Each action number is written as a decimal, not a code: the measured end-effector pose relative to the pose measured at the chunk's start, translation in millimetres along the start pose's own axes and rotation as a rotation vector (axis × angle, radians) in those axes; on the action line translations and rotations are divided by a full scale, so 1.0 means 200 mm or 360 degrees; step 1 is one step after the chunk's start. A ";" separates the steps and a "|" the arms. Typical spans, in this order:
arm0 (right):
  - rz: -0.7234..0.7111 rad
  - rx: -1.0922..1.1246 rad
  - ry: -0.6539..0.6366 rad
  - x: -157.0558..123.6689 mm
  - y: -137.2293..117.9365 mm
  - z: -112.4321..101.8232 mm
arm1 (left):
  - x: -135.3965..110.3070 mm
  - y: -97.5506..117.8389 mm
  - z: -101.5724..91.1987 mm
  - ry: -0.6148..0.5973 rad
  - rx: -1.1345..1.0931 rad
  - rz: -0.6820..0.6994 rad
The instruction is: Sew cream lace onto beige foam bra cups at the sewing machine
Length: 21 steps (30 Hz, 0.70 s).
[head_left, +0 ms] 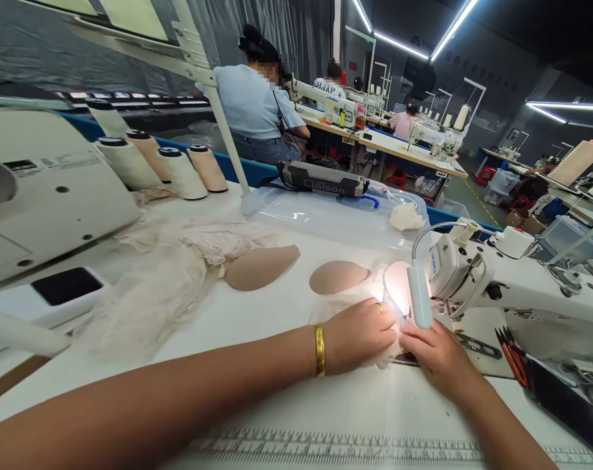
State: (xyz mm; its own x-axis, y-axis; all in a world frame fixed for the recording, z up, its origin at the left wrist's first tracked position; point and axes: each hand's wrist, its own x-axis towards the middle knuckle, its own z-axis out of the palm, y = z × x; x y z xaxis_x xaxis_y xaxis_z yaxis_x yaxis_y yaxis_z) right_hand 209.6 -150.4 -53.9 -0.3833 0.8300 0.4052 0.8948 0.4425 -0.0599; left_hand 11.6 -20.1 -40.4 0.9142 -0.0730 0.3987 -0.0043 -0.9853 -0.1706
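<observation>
My left hand (362,334), with a gold bracelet at the wrist, is closed on pale sheer lace fabric (345,301) left of the sewing machine (477,267). Close beside it, my right hand (436,352) has its fingers pinched at the fabric's edge, under the small lit lamp (419,295). What lies between those right fingertips is too small and bright to make out. A pale bra cup (397,281) sits in the glare just beyond my hands. Two beige bra cups (262,267) lie on the white table further left.
Heaped lace (149,294) covers the table's left part, near several thread cones (181,173). A clear plastic lid (316,212) lies at the back. Red-handled snips (514,362) and a black case (561,398) are at right. A printed ruler (336,447) runs along the front. Other people sit at machines beyond.
</observation>
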 end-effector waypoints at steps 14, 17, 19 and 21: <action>0.0159 -0.0021 -0.0038 -0.06 0.02 0.01 | -0.02 0.08 0.07 0.0201 0.0000 -0.0171; 0.0161 -0.0020 -0.0035 -0.06 0.02 0.01 | -0.02 0.08 0.06 0.0213 -0.0008 -0.0138; 0.0158 0.0005 -0.0041 -0.06 0.02 0.01 | -0.02 0.08 0.05 0.0212 -0.0012 -0.0133; 0.0158 0.0033 -0.0035 -0.05 0.01 0.01 | -0.02 0.08 0.06 0.0213 0.0011 -0.0129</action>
State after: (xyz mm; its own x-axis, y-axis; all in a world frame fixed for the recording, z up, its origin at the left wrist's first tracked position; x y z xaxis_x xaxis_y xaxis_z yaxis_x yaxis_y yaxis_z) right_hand 215.9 -157.5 -60.1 -0.2983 0.8773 0.3761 0.9238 0.3645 -0.1175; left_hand 12.7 -32.9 -55.1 0.8492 -0.0135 0.5279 0.0707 -0.9878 -0.1389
